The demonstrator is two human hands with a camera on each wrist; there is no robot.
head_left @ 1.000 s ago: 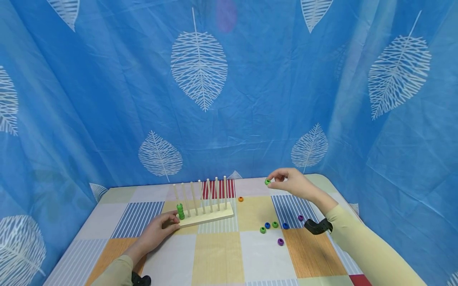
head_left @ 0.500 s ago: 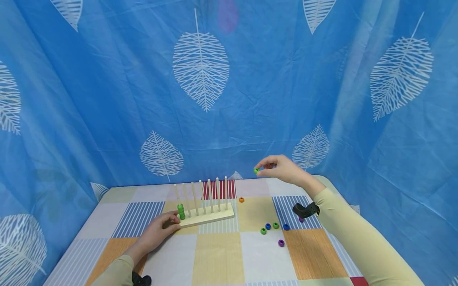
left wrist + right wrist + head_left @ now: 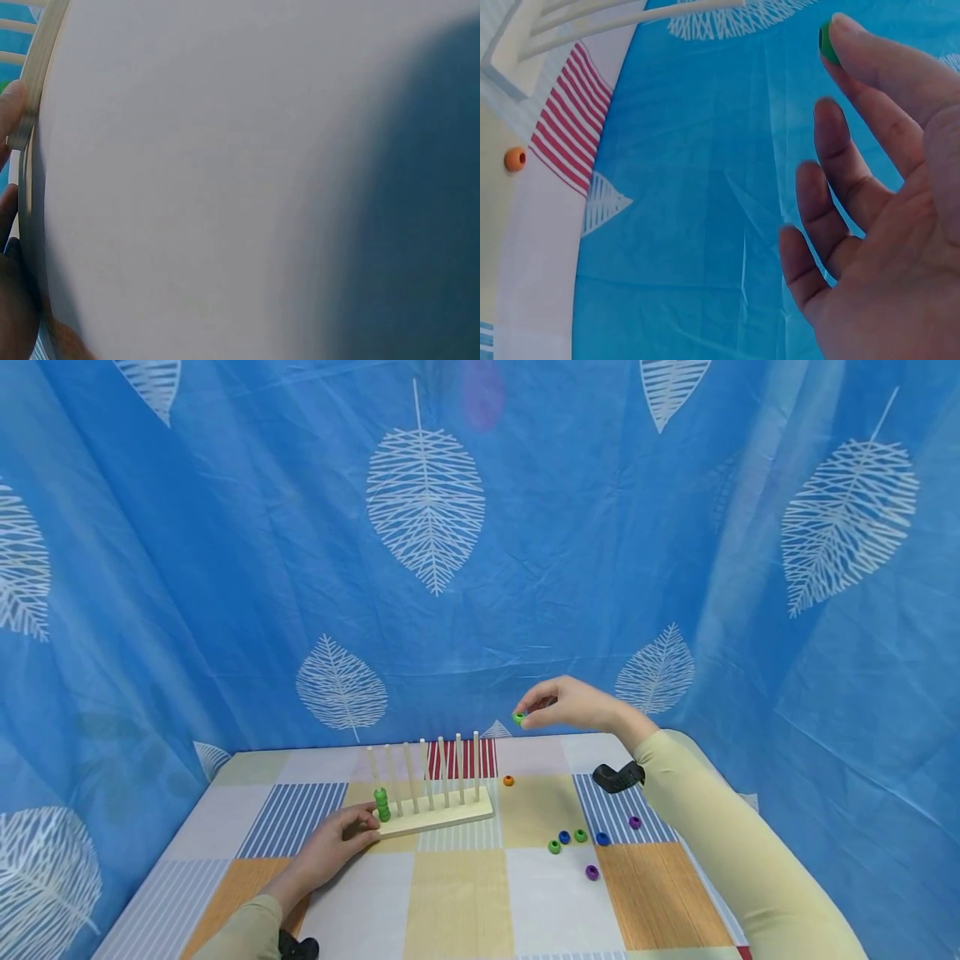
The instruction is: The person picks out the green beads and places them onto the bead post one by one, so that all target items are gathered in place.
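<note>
A pale wooden base with several upright pegs, a peg rack (image 3: pixel 438 815), stands left of centre on the table. Green beads (image 3: pixel 382 806) are stacked on its leftmost peg. My left hand (image 3: pixel 339 847) grips the rack's left end, thumb in front and fingers behind; the left wrist view catches its thumb (image 3: pixel 12 109) against the wood at the edge. Between thumb and index finger, my right hand (image 3: pixel 566 703) pinches a green bead (image 3: pixel 827 43). It is raised above the table's far edge, to the right of the pegs, and its other fingers are loosely bent.
An orange bead (image 3: pixel 508 781) lies just right of the rack. Farther right are loose green beads (image 3: pixel 554 847), blue beads (image 3: pixel 602 839) and purple beads (image 3: pixel 592 872). A patchwork cloth (image 3: pixel 457 893) covers the table, and a blue leaf-print curtain (image 3: pixel 525 568) surrounds it.
My right hand has moved left toward the rack with the green bead, rising at first. My left hand keeps its grip on the rack's end.
</note>
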